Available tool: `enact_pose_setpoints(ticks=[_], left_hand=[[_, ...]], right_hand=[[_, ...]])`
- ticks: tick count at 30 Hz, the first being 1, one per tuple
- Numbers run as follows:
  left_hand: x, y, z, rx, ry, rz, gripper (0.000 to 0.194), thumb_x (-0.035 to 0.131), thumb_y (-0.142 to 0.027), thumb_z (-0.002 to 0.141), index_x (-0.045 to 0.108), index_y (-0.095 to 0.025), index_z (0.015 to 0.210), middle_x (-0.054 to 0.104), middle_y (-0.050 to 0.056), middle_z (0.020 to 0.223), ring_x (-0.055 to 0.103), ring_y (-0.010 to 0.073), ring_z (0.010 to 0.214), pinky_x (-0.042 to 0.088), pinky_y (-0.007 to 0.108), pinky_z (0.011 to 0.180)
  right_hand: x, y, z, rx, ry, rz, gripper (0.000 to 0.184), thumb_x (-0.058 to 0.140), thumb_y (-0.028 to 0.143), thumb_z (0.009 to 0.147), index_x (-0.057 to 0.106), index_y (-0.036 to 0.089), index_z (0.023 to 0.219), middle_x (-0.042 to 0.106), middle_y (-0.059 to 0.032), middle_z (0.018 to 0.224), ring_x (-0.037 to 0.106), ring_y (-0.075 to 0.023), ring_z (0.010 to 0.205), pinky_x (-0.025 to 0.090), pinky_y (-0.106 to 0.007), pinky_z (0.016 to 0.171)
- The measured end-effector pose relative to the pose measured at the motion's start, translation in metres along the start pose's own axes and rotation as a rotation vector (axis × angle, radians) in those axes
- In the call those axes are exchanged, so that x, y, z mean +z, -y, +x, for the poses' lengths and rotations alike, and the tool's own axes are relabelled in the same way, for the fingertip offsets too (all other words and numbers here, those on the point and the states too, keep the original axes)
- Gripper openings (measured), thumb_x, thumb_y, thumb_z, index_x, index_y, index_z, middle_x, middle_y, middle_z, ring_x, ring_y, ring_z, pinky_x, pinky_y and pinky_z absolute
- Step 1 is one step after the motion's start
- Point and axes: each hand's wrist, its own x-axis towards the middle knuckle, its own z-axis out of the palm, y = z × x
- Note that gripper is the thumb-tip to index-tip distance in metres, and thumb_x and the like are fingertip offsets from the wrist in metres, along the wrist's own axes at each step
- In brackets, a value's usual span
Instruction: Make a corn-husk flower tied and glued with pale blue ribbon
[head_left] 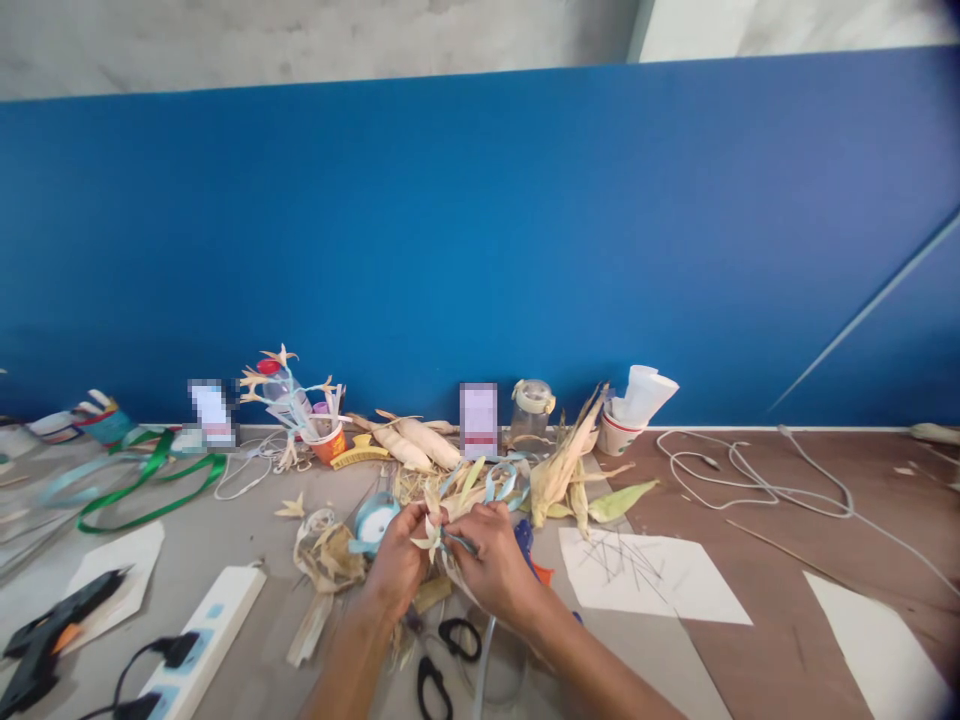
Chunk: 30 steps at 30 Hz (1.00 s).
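Note:
Close together over the middle of the table, my left hand (pixel 399 558) and my right hand (pixel 493 556) work on one pale corn husk flower (pixel 430 541). The fingers of my left hand are closed around its side and base. My right hand pinches a strip of light blue ribbon (pixel 463 543) at the flower's stem; the fingers partly hide the join. A spool of light blue ribbon (pixel 375 520) lies just left of my left hand. Black-handled scissors (pixel 459 640) rest below my hands, and dry corn husks (pixel 559 470) are piled beyond them.
At left are a black glue gun (pixel 45 625), a white power strip (pixel 206 640) and green ribbon (pixel 150 510). Husk flowers stand in an orange cup (pixel 328 445). A phone (pixel 478 418) and jar (pixel 532 408) line the blue partition (pixel 450 230). Thin wires lie on white paper (pixel 697 590).

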Motion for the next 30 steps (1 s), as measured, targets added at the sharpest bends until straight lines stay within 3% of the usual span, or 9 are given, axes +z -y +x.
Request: enact_pose_setpoints(ticks=[4,9,16,21,24,30], left_hand=[[0.001,-0.003,-0.001,-0.007,0.007,-0.024,0.022,0.076,-0.026,0.06,0.06,-0.015,0.069,0.057,-0.003,0.062,0.05,0.0088,0.057,0.039,0.02,0.056],[0.005,-0.005,-0.002,-0.05,0.038,-0.121,0.027,0.079,-0.025,0.055,0.058,-0.015,0.068,0.057,-0.003,0.061,0.05,0.0082,0.054,0.039,0.02,0.053],[0.008,-0.003,-0.001,-0.04,0.085,-0.175,0.032,0.081,-0.021,0.052,0.065,-0.014,0.079,0.06,-0.001,0.063,0.053,0.0102,0.057,0.041,0.021,0.058],[0.004,0.0,-0.003,-0.048,0.062,-0.167,0.025,0.079,-0.025,0.057,0.065,-0.015,0.076,0.058,-0.002,0.062,0.051,0.0083,0.054,0.039,0.02,0.055],[0.003,0.003,-0.003,-0.056,0.066,-0.123,0.024,0.077,-0.027,0.06,0.064,-0.015,0.077,0.06,-0.001,0.067,0.052,0.0088,0.056,0.039,0.021,0.055],[0.002,0.009,0.001,-0.014,0.059,-0.055,0.03,0.08,-0.024,0.054,0.062,-0.016,0.077,0.063,0.001,0.068,0.058,0.0156,0.067,0.043,0.026,0.065]], right_hand=[[-0.006,0.003,0.001,-0.102,0.045,0.004,0.015,0.05,0.01,0.076,0.062,0.019,0.075,0.066,-0.0009,0.069,0.052,-0.0151,0.068,0.027,-0.03,0.071],[-0.006,0.003,0.0,-0.129,0.041,-0.013,0.016,0.05,0.006,0.064,0.058,0.018,0.069,0.061,0.0004,0.064,0.049,-0.0151,0.066,0.027,-0.029,0.068],[-0.005,0.003,-0.002,-0.096,0.001,0.117,0.017,0.049,0.011,0.073,0.051,0.017,0.057,0.054,0.0014,0.06,0.049,-0.0136,0.064,0.029,-0.027,0.067],[-0.005,0.001,-0.008,0.001,-0.03,0.169,0.019,0.048,0.015,0.08,0.062,0.018,0.066,0.054,0.0012,0.06,0.047,-0.0137,0.064,0.031,-0.028,0.069],[-0.006,-0.002,-0.011,0.024,-0.029,0.167,0.018,0.05,0.016,0.08,0.065,0.019,0.073,0.055,0.0009,0.062,0.047,-0.0142,0.065,0.031,-0.028,0.07],[-0.005,-0.005,-0.015,0.037,-0.015,0.151,0.021,0.047,0.011,0.077,0.055,0.017,0.058,0.049,0.0028,0.056,0.042,-0.0125,0.061,0.031,-0.027,0.068]])
